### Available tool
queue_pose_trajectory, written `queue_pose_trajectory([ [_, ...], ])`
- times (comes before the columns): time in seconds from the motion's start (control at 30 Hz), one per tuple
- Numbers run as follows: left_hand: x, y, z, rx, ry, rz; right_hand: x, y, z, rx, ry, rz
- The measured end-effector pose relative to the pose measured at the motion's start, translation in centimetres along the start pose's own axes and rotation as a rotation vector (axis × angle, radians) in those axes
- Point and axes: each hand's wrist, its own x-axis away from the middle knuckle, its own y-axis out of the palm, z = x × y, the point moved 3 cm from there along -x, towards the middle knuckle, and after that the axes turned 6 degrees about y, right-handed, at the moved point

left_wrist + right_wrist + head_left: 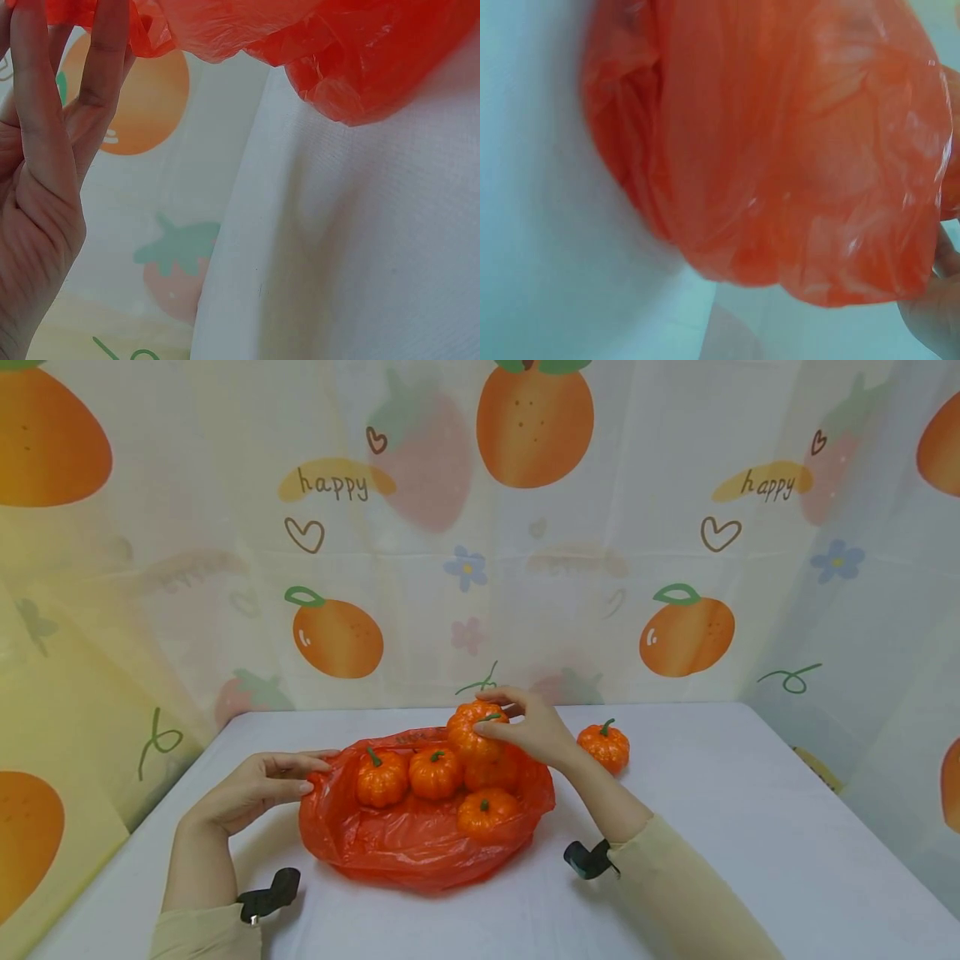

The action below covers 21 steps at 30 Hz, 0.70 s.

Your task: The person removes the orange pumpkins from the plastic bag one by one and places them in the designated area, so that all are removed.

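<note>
A red plastic bag (405, 860) lies spread with its mouth up, and several small orange pumpkins (382, 779) with green stems rest inside it. At the bag's left rim, my left hand (255, 785) pinches the thin plastic between thumb and fingers. The left wrist view shows the same hand (52, 165) with its fingertips at the red film. My right hand (531, 727) grips another small pumpkin (472, 727) over the back right of the bag. In the right wrist view, the bag's side (802, 165) fills the middle and hides most of that pumpkin.
One more orange pumpkin (604, 748) stands on the white-covered table (712, 827), right of the bag and behind the right forearm. A fruit-printed cloth (540, 543) hangs behind and beside the table. Black wrist mounts (272, 896) sit on both forearms.
</note>
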Motion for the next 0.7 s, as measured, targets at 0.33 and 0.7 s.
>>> queue_pose_trajectory([
  [0.33, 0.0, 0.1, 0.0, -0.005, -0.002, 0.005, 0.5, -1.7, 1.4, -0.020, -0.003, 0.069],
  [0.7, 0.0, 0.0, -0.1, -0.007, -0.003, 0.000, 1.6, -4.2, 2.7, -0.076, 0.132, 0.104],
])
